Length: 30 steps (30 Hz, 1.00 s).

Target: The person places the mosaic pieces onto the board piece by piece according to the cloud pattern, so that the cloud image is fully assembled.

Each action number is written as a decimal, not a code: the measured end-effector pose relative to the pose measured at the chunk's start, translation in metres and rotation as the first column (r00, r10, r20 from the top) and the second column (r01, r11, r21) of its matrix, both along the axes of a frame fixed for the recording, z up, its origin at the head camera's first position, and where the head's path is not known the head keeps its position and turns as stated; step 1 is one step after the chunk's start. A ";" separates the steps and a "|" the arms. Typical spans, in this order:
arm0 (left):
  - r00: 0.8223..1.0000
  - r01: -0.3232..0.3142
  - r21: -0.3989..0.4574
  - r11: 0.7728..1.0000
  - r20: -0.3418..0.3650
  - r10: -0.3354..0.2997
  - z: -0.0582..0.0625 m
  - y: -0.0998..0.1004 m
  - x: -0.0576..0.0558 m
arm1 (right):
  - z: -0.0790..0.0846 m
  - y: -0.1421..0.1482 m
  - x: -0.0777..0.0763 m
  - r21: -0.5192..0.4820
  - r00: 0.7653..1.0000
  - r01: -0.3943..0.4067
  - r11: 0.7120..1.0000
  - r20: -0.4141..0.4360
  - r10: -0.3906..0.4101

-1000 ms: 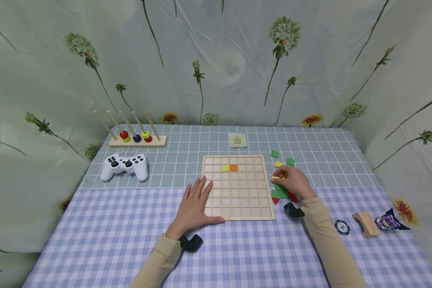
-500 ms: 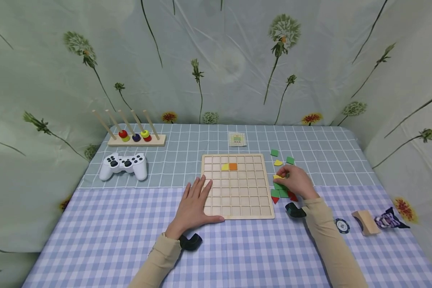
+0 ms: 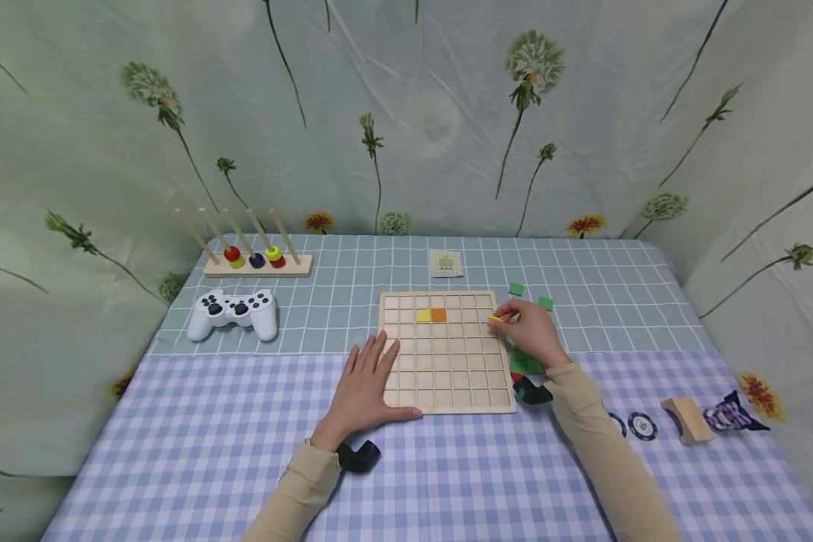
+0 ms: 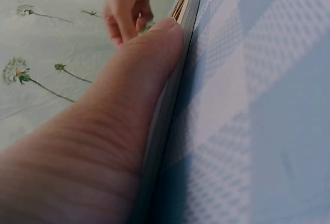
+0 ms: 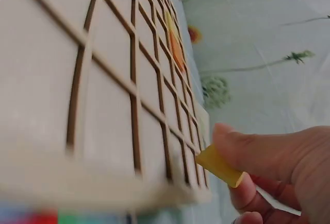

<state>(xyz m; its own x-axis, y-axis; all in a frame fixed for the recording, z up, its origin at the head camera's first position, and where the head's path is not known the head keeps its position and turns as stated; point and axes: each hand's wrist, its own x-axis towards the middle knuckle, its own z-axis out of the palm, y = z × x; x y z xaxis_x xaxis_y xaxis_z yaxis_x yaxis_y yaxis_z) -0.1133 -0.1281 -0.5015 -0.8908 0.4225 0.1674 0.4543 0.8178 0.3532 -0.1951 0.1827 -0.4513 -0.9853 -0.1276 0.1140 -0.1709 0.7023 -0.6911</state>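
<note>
My right hand (image 3: 532, 330) pinches a yellow tile (image 5: 220, 167) between thumb and fingers, over the right edge of a wooden grid board (image 3: 443, 376). With fingers spread, my left hand (image 3: 366, 388) rests on the board's left side, its thumb along the front edge. Near the board's top row, a yellow tile (image 3: 423, 315) and an orange square tile (image 3: 439, 315) lie side by side in cells. Green tiles (image 3: 526, 363) and a red tile (image 3: 516, 376) lie right of the board, partly hidden by my right hand and wrist.
A small pattern card (image 3: 446, 263) lies behind the board. To the left are a white game controller (image 3: 233, 312) and a peg stand (image 3: 257, 266) with coloured beads. On the right lie poker chips (image 3: 643, 427), a wooden arch block (image 3: 689, 420) and a small purple packet (image 3: 735, 415).
My right hand has lifted the yellow tile from the pile and moved left and away from me, to the board's right edge. The left hand has stayed in place.
</note>
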 end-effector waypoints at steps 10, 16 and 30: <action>0.998 -0.020 -0.049 0.999 0.054 0.023 -0.003 0.000 -0.001 | -0.014 -0.039 -0.019 -0.089 0.999 -0.026 0.996 -0.029 0.023; 0.999 -0.024 -0.055 0.998 0.047 0.026 -0.003 0.000 -0.002 | -0.017 -0.051 -0.025 -0.060 1.000 0.005 0.998 0.007 -0.005; 0.998 -0.024 -0.054 0.998 0.054 0.027 -0.003 0.000 -0.003 | -0.019 -0.060 -0.024 0.097 1.000 0.001 0.995 -0.017 0.001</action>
